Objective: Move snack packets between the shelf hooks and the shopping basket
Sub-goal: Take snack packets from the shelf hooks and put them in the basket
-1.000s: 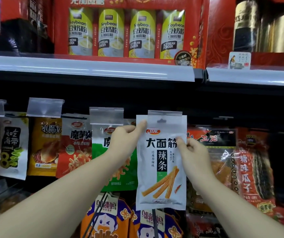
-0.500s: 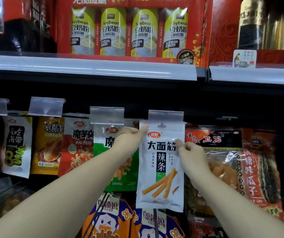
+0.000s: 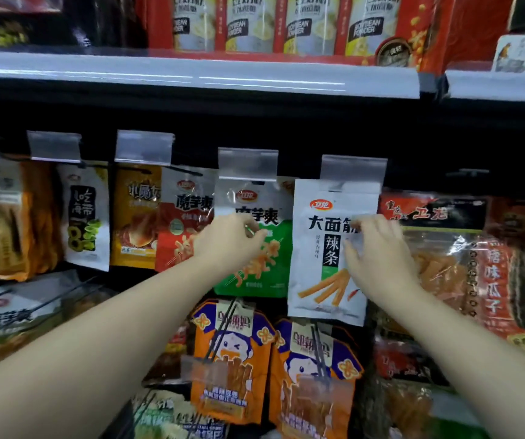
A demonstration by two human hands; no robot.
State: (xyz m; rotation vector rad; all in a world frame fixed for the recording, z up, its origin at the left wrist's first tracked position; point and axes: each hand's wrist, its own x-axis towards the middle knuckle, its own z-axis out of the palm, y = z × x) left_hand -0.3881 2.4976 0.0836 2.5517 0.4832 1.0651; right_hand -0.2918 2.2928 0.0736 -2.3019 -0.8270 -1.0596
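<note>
A white snack packet [image 3: 327, 248] with black characters and orange sticks printed on it hangs from a shelf hook under a clear price tag holder [image 3: 353, 167]. My left hand [image 3: 229, 240] is just left of it, in front of a green packet [image 3: 273, 274], fingers loosely curled and holding nothing. My right hand [image 3: 378, 258] is spread open over the white packet's right edge; I cannot tell whether the fingertips touch it. The shopping basket is not in view.
More packets hang in a row on hooks: a red one [image 3: 185, 217] and a yellow one [image 3: 136, 217] to the left, clear and red ones [image 3: 438, 236] to the right. Orange and purple packets [image 3: 232, 359] hang below. A shelf edge [image 3: 191, 74] with red boxes runs above.
Both hands have let go of the white packet's top corners and dropped lower; the packet now hangs from the hook. The view has shifted down and closer.
</note>
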